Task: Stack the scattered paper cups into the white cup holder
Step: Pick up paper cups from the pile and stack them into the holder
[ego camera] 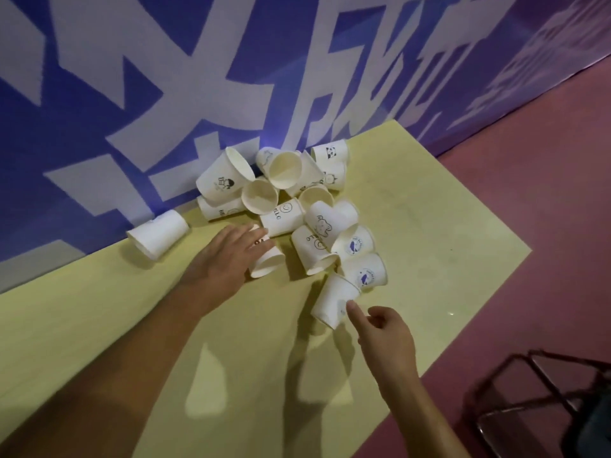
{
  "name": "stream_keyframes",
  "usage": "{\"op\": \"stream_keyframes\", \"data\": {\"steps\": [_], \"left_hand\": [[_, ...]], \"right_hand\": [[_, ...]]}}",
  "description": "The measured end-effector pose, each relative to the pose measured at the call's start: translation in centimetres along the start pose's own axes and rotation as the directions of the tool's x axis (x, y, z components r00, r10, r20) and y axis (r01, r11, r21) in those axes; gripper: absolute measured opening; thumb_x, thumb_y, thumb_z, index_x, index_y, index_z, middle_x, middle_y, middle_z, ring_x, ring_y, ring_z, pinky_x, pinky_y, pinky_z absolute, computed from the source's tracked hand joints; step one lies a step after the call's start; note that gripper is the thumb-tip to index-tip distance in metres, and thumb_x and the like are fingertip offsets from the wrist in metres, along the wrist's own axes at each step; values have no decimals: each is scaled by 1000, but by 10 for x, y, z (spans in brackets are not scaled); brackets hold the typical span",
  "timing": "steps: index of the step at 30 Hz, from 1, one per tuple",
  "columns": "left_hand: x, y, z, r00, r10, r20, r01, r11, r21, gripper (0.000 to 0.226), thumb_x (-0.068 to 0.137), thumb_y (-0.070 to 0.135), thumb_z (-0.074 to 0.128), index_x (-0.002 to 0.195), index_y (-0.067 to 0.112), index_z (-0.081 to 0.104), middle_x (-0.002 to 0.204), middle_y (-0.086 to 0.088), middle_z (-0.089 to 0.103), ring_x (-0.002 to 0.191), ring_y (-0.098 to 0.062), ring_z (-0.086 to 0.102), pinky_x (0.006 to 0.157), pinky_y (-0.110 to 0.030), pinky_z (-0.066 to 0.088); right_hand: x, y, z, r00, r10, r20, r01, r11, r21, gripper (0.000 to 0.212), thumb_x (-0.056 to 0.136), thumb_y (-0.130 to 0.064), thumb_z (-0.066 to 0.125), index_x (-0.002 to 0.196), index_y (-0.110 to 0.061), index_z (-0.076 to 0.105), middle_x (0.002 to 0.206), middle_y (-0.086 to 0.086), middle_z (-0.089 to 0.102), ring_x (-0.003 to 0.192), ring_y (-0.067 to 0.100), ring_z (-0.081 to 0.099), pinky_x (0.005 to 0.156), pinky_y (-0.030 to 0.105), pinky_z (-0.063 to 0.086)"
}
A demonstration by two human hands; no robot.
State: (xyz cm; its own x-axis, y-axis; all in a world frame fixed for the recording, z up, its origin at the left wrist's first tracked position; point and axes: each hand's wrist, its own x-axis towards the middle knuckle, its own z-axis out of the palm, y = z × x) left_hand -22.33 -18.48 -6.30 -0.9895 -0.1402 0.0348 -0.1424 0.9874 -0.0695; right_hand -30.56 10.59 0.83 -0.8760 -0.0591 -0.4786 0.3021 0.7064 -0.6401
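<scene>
On the pale yellow tabletop (429, 226), a heap of white paper cups (284, 170) lay tumbled against the blue-and-white lettered wall (165, 77), most of them on their sides. The white cup holder was nowhere in view. The left hand (228, 259) lay palm-down over one printed cup (267, 264) at the heap's near edge. Its fingers were nearly straight across the cup and showed no closed grasp, though the thumb was hidden. The right hand (385, 332) touched the nearest cup (334, 300), which lay just beside a blue-logo cup (363, 272), with a single outstretched digit; its other fingers were loosely curled and held nothing. The step in hand looked like picking cups off the loose fringe of the heap. To do it well, each hand should probably close lightly round a cup's wall near the rim, since thin paper would crush under a hard squeeze. It should lift the cup clear rather than drag it, as touching neighbours could roll. Turning both mouths the same way before nesting would likely spare fumbling.
</scene>
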Motion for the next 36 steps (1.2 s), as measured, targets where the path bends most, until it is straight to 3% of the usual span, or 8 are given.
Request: {"op": "stream_keyframes", "data": {"steps": [4,7,11,15,18,23,29,36], "left_hand": [[0,2,-5,994,20,-106,-29,996,-82,78,75,34,87,143,15,54,146,-7,58,138,-28,53,120,-47,35],[-16,7,-26,983,-148,-107,99,924,-368,76,72,35,90,134,14,52,131,-7,63,123,-29,60,109,-48,48],[-71,23,-61,783,-621,-34,388,530,-754,79,73,40,92,136,16,52,128,1,62,112,-15,57,89,-33,50],[-149,29,-89,541,-838,68,386,176,-906,75,68,51,89,131,34,50,121,23,61,106,-4,60,84,-26,49],[-213,26,-108,474,-879,58,342,123,-931,74,69,59,89,129,46,48,117,39,57,103,8,58,79,-12,48],[-324,15,-126,365,-929,58,370,88,-925,66,67,78,71,126,67,45,123,33,60,105,3,59,79,-4,43],[-447,-2,-142,269,-960,72,341,26,-940,75,77,84,62,139,44,48,129,21,63,116,-4,62,88,-11,47],[-509,-40,-131,209,-978,-2,372,81,-925,69,73,54,75,133,30,52,127,31,57,113,4,60,86,-9,47]], "right_hand": [[31,-5,18,987,135,88,-139,990,38,74,68,-80,73,89,-12,55,85,0,60,72,19,56,69,34,48],[37,-16,29,978,171,119,-184,976,113,64,77,-66,79,81,-3,68,76,5,66,64,20,59,61,32,45],[34,-24,43,990,117,84,-125,987,97,45,81,-55,80,78,-12,67,82,5,71,80,25,68,82,47,59],[13,-26,54,998,48,49,-52,996,68,35,80,-45,84,78,-14,69,84,6,74,83,28,71,85,50,60],[-26,-27,66,995,-72,62,70,997,29,34,78,-46,85,89,-16,75,81,0,77,79,22,75,78,44,61],[-122,-37,104,924,-323,205,326,945,20,31,90,-49,74,104,-22,69,94,-1,75,86,20,71,69,36,55],[-254,-54,168,777,-464,427,455,881,129,38,91,-55,67,121,-32,70,111,-10,75,106,14,70,90,47,57],[-347,-49,231,660,-565,496,527,818,230,51,65,-60,73,112,-41,69,109,-14,75,98,11,70,79,35,52]]}}
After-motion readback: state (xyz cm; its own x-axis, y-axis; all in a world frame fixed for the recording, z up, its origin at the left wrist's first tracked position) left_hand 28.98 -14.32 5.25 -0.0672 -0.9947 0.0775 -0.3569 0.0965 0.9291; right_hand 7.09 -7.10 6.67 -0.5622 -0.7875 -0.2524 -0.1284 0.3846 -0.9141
